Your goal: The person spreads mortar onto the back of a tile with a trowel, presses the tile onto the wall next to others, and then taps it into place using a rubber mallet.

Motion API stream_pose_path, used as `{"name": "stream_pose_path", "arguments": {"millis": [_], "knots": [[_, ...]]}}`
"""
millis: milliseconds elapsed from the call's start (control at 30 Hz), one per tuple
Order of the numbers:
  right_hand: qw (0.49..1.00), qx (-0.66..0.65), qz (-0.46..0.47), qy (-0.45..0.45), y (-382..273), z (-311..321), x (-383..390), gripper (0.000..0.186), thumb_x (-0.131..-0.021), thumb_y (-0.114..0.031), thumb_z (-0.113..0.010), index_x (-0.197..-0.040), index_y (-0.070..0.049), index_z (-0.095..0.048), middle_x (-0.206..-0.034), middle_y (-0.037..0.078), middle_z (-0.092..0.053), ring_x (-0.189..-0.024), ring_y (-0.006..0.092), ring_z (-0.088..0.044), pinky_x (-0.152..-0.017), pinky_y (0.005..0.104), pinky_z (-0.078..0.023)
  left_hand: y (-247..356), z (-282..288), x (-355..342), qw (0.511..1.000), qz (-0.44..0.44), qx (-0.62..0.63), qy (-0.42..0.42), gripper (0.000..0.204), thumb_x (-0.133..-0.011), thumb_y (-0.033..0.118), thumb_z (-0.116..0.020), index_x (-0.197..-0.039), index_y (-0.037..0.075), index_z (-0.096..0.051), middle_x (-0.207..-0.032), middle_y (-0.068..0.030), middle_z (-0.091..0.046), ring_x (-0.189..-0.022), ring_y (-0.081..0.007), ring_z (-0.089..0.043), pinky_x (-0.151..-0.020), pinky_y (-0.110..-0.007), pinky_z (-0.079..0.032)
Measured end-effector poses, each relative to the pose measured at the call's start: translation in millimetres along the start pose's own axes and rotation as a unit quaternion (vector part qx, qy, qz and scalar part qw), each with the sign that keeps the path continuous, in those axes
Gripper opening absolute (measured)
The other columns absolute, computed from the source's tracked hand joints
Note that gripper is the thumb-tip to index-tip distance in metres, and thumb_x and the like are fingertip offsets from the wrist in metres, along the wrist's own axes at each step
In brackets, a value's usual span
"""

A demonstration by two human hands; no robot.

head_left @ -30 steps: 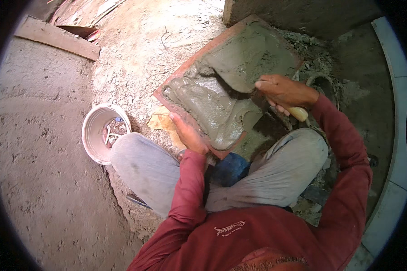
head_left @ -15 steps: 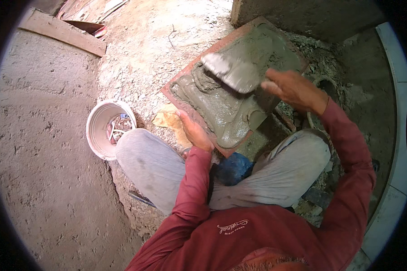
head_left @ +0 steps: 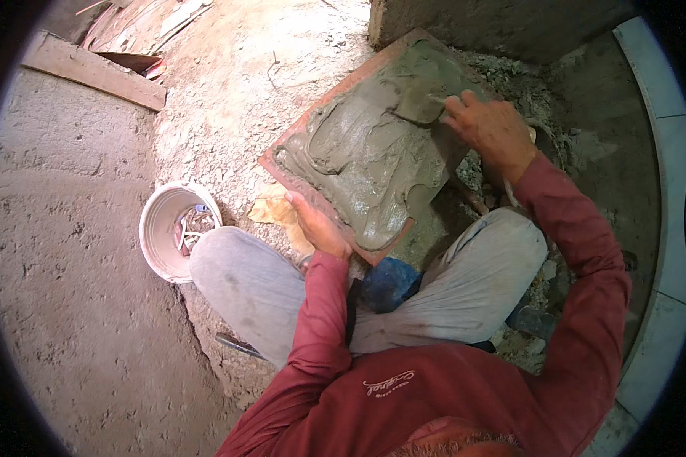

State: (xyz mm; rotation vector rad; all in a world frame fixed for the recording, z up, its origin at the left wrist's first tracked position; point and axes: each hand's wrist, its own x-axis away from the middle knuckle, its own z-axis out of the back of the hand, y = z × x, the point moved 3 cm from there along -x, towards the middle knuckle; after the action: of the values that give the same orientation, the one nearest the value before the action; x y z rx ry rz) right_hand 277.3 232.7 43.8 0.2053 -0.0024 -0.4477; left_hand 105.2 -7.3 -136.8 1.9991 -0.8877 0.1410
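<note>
A square terracotta tile (head_left: 398, 242) lies tilted before me, its face thickly coated with wet grey mortar (head_left: 358, 160). My left hand (head_left: 320, 228) grips the tile's lower left edge, fingers along its side. My right hand (head_left: 492, 129) is closed on a trowel, whose mortar-covered blade (head_left: 413, 109) rests on the upper right part of the mortar; the handle is mostly hidden by my hand. A crumpled tan paper or cloth (head_left: 268, 209) lies under the left edge of the tile.
A white bucket (head_left: 160, 228) with small debris stands left of my knee. A blue plastic thing (head_left: 389, 283) lies between my legs. A wooden board (head_left: 91, 72) lies at upper left. Rubble covers the floor (head_left: 206, 129). Concrete walls (head_left: 495, 30) border the back right; white tiles (head_left: 667, 213) line the far right.
The trowel in my right hand has moved up and right, its blade now lower against the mortar and darker. My left hand still holds the tile's edge.
</note>
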Motion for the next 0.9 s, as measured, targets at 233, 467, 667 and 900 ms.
{"name": "stream_pose_path", "arguments": {"millis": [233,467,667,900], "knots": [[0.999,0.011,-0.036,0.003,59,-36,13,0.025,-0.101,-0.033,-0.057,-0.109,-0.009,-0.057,-0.096,0.014,-0.065,-0.071,0.0331,-0.069,-0.060,0.0449,-0.054,4,-10,7,1.000,0.004,0.018,-0.024,0.081,-0.106,0.062,-0.028,-0.159,0.001,-0.023,-0.161,-0.0150,-0.031,-0.145,-0.0289,-0.035,-0.120,-0.040,-0.029],[0.760,-0.531,-0.322,-0.193,131,-107,3,0.044,-0.104,-0.047,-0.053,-0.107,-0.003,-0.056,-0.081,0.006,-0.061,-0.060,0.0170,-0.060,-0.051,0.0373,-0.050,2,-17,6,1.000,-0.007,0.005,-0.025,0.075,-0.106,0.062,-0.028,-0.158,0.009,-0.027,-0.158,-0.0106,-0.038,-0.142,-0.0305,-0.040,-0.118,-0.043,-0.032],[0.871,-0.397,-0.180,-0.229,88,-58,-11,0.042,-0.104,-0.043,-0.052,-0.113,-0.002,-0.055,-0.083,0.012,-0.063,-0.067,0.0281,-0.062,-0.062,0.0452,-0.052,9,-2,8,1.000,0.019,0.006,0.011,0.076,-0.106,0.063,-0.027,-0.158,0.007,-0.028,-0.158,-0.0119,-0.038,-0.142,-0.0302,-0.039,-0.118,-0.043,-0.031],[0.975,-0.100,-0.162,-0.118,112,-73,-16,0.034,-0.105,-0.035,-0.050,-0.117,-0.004,-0.054,-0.099,0.020,-0.068,-0.094,0.0405,-0.068,-0.077,0.0531,-0.051,19,-22,14,1.000,-0.015,-0.020,0.003,0.074,-0.107,0.060,-0.028,-0.157,0.006,-0.028,-0.157,-0.0117,-0.038,-0.141,-0.0296,-0.040,-0.118,-0.042,-0.031]]}}
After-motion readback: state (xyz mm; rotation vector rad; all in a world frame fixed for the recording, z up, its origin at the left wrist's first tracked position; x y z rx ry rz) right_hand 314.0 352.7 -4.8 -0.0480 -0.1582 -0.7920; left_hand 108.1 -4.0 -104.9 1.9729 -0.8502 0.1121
